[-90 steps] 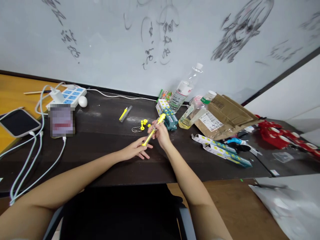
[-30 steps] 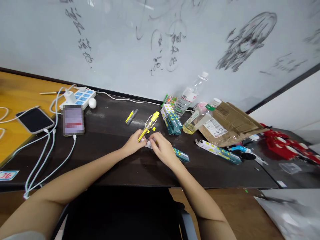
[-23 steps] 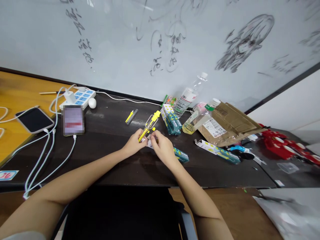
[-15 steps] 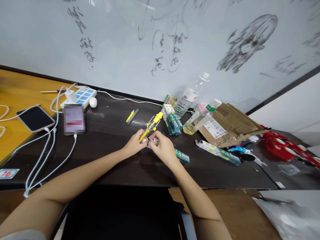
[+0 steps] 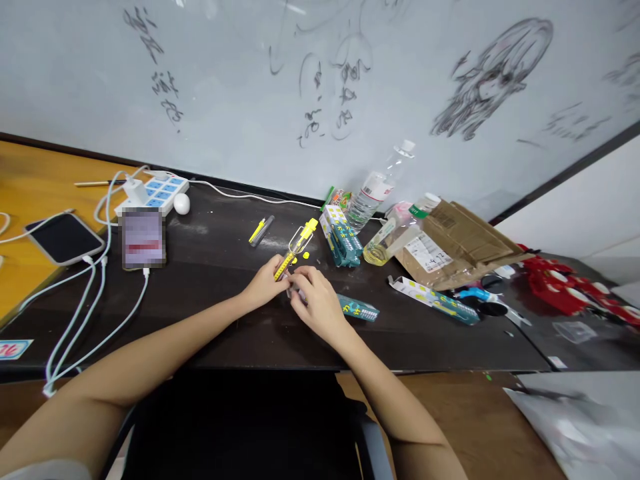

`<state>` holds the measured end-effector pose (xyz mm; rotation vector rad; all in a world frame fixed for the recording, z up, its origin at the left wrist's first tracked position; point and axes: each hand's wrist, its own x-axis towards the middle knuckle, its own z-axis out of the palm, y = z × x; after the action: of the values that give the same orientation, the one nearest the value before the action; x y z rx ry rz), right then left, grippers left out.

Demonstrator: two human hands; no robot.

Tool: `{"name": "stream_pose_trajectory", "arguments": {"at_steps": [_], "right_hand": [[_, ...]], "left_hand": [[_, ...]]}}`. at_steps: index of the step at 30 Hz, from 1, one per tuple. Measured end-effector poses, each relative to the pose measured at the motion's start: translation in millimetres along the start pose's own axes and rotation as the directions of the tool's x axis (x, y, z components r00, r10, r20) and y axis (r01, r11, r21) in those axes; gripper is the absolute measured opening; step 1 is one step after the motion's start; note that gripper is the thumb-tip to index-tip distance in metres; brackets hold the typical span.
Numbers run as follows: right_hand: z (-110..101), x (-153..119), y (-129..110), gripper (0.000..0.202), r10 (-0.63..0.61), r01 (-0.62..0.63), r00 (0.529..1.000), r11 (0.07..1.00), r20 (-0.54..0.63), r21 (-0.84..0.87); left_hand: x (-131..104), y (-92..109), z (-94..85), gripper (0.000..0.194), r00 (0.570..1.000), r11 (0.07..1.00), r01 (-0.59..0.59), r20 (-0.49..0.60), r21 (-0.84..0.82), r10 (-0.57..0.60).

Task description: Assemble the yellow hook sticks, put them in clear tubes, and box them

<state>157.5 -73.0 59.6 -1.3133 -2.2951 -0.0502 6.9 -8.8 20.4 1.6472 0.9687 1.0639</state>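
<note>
My left hand (image 5: 266,285) is closed on a yellow device (image 5: 284,265) with a wire frame and a yellow block (image 5: 307,230) at its far end. Close against it, the fingers of my right hand (image 5: 317,298) are pinched together at the device's near end; what they hold is too small to name. Small yellow pieces (image 5: 305,255) show beside the wire frame. Partly behind my right wrist lies a teal box (image 5: 361,309). Another teal and white box (image 5: 341,237) stands behind it. A yellow and clear pen-like item (image 5: 261,231) rests on the dark table (image 5: 220,253).
At the back right are a water bottle (image 5: 373,190), a bottle of yellow liquid (image 5: 400,233) and a brown package (image 5: 440,247). An opened box (image 5: 435,301) lies in front. Phones (image 5: 65,238), cables and a power strip (image 5: 163,192) occupy the left.
The device has shifted slightly toward me and left in view, as has much of the scene. My right hand's fingers have turned at its near end.
</note>
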Motion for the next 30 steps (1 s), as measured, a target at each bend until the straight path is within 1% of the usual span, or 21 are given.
{"name": "stream_pose_trajectory", "arguments": {"at_steps": [3,7,8,11,13,18,22,26,30], "right_hand": [[4,-3,-1,0.032,-0.003,0.001,1.0,0.997,-0.015,-0.074],[9,-5,-4,0.033,-0.098,0.099,0.995,0.989,0.008,-0.114],[9,-5,-5,0.031,-0.099,0.099,0.995,0.987,0.005,-0.123],[10,-4,-7,0.025,-0.019,0.012,0.999,0.99,-0.047,-0.144],[10,-4,-7,0.027,0.029,-0.04,0.997,0.987,-0.071,-0.153],[9,-4,-8,0.035,0.051,-0.06,0.997,0.986,-0.056,-0.155],[8,-5,-7,0.04,0.078,-0.086,0.994,0.991,-0.079,-0.1],[3,-3,-2,0.041,0.148,-0.15,0.984,0.989,-0.096,-0.015],[-7,-3,11,0.035,0.156,-0.149,0.987,0.979,-0.042,0.141]], "left_hand": [[1,-1,1.7,0.017,1.0,0.999,0.009,-0.018,-0.031,-0.01],[3,-6,3.6,0.02,0.999,0.993,0.024,-0.019,-0.115,-0.026],[3,-6,3.8,0.019,0.999,0.99,0.042,-0.017,-0.136,-0.044],[1,-2,3.2,0.018,0.992,0.976,0.123,-0.005,-0.179,-0.125],[0,2,2.3,0.019,0.987,0.967,0.154,-0.004,-0.202,-0.158],[0,7,-0.1,0.019,0.991,0.969,0.127,-0.024,-0.212,-0.135],[-1,8,-0.7,0.019,0.993,0.972,0.111,-0.017,-0.208,-0.117],[-2,12,-1.8,0.022,0.992,0.956,0.126,0.027,-0.263,-0.124],[-1,12,-3.5,0.024,0.985,0.927,0.167,0.086,-0.337,-0.147]]}}
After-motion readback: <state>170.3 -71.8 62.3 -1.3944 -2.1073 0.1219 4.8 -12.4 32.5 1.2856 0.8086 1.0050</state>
